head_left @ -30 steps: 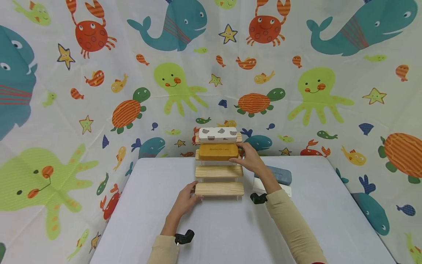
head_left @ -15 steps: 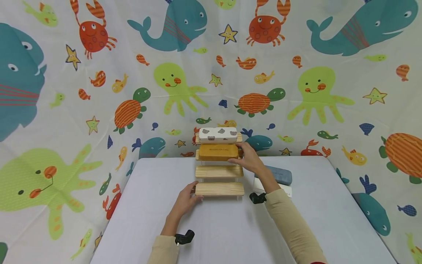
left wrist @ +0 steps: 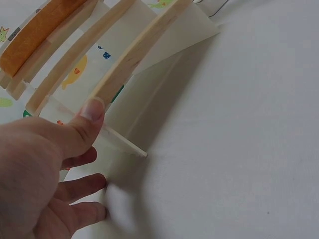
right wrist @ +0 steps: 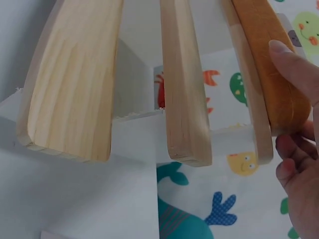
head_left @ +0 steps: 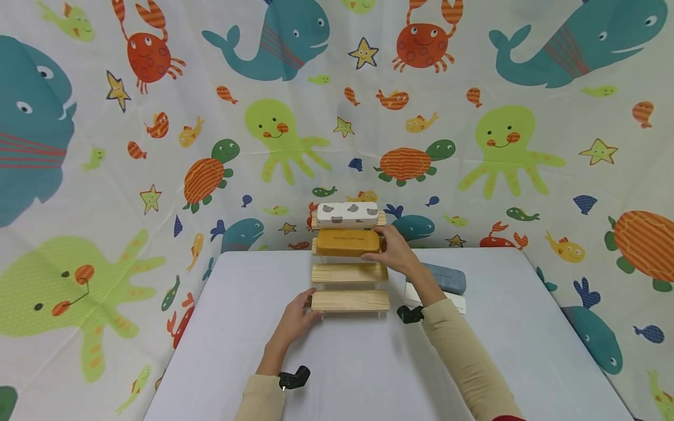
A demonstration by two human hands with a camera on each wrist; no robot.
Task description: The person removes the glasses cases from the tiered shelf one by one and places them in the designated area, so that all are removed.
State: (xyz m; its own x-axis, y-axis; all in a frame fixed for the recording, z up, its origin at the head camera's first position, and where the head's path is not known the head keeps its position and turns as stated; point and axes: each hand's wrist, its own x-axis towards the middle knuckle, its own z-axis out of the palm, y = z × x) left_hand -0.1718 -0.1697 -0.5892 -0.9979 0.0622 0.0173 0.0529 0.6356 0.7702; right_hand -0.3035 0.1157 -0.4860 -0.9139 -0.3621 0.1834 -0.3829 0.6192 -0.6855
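A stepped wooden rack (head_left: 350,301) with several slats on pale, thin side supports stands on the table. On its second slat from the top lies a mustard-yellow glasses case (head_left: 344,243) with small lettering. My right hand (head_left: 397,254) holds this case at its right end, thumb on the front face and fingers behind the end. On the top slat sits a white glasses case with grey spots (head_left: 347,215). My left hand (head_left: 295,318) grips the left end of the lowest slat; its thumb (left wrist: 92,112) presses on the wood in the left wrist view. The two lower slats are bare.
To the right of the rack, a blue-grey case (head_left: 447,279) and a white flat case (head_left: 454,303) lie on the white-covered table (head_left: 237,351), partly behind my right forearm. A curtain with sea animals (head_left: 295,52) hangs behind and at both sides.
The mustard-yellow case has shifted very slightly left on its slat, and my right hand has moved left with it. My left hand stays in place at the rack's lowest slat.
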